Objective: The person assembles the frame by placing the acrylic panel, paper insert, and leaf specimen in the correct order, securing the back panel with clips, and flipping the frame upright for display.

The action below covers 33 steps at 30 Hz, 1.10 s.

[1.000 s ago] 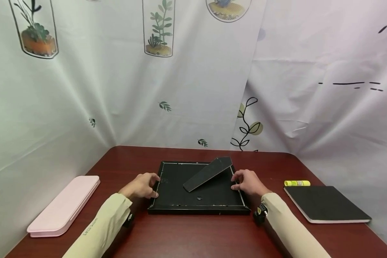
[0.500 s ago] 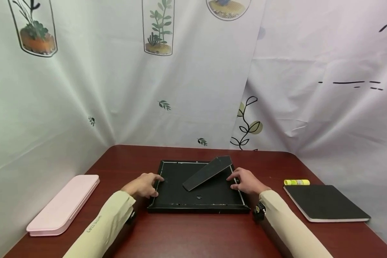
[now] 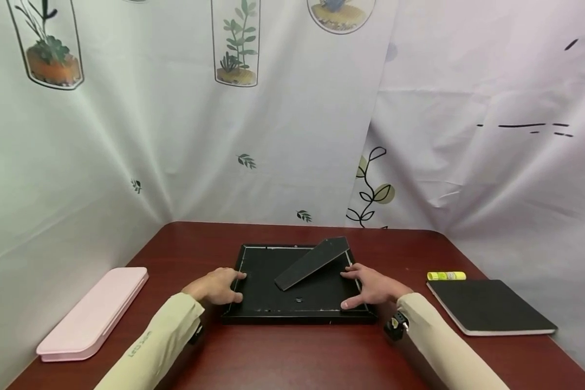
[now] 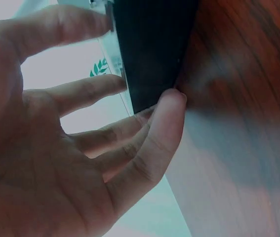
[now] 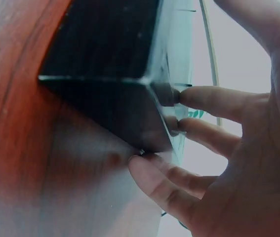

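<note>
Black frame point(image 3: 322, 295): lower centre, between the hands, seemingly longer left-to-right
Left hand point(image 3: 216, 286): fingers spread, touching its left edge
Right hand point(image 3: 374, 286): fingers spread, touching its right edge
Nearer hand: neither plainly

Black frame point(image 3: 260, 271) flat on the dark red table point(image 3: 292, 357), back face up; its support leg point(image 3: 313, 263) slants from mid-panel toward the far right corner. Person's left hand point(image 3: 215, 286) at the left edge, right hand point(image 3: 374, 286) at the right edge, thumb and fingers spread. Far left: pink case point(image 3: 95, 311). Right: yellow tube point(image 3: 446, 275) just behind a black notebook point(image 3: 492, 306). Plant-printed white cloth point(image 3: 297, 135) beyond.
</note>
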Tool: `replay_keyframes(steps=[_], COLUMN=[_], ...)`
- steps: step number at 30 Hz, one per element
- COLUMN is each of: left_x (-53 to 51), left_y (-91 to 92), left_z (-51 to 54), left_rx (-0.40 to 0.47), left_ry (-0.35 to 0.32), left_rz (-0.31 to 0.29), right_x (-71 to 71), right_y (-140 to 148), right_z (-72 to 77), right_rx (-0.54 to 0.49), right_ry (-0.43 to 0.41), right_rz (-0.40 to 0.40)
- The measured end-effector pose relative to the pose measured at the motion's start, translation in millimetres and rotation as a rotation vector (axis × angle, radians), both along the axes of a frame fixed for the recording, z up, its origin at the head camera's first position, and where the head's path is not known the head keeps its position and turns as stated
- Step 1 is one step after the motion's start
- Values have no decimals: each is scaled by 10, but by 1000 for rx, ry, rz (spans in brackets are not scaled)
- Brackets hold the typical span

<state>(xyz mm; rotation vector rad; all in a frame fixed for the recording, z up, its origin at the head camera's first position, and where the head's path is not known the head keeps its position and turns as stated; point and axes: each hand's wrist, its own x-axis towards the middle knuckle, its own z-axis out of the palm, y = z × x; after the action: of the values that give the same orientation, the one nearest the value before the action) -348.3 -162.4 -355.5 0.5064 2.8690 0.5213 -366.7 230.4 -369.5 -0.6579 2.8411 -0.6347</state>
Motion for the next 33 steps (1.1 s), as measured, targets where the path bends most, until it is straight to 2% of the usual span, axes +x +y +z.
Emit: replay_keyframes(steps=[5, 11, 16, 20, 25, 33], left_x=[15, 33, 19, 15, 32, 55], left_y=[0, -2, -39, -66, -63, -12], left_z=[-6, 26, 89, 108, 66, -30], left_rx=[-4, -9, 6, 13, 33, -35], left_ry=[9, 6, -1, -20, -33, 37], left_rz=[-26, -26, -45, -30, -3, -25], right_x=[27, 50, 62, 66, 90, 113], right_y=[-19, -37, -46, -63, -75, -61], right_z=[1, 27, 26, 13, 15, -57], right_rx=[-7, -8, 1, 39, 64, 61], right_ry=[-14, -1, 59, 99, 104, 101], right_rz=[2, 3, 22, 40, 35, 1])
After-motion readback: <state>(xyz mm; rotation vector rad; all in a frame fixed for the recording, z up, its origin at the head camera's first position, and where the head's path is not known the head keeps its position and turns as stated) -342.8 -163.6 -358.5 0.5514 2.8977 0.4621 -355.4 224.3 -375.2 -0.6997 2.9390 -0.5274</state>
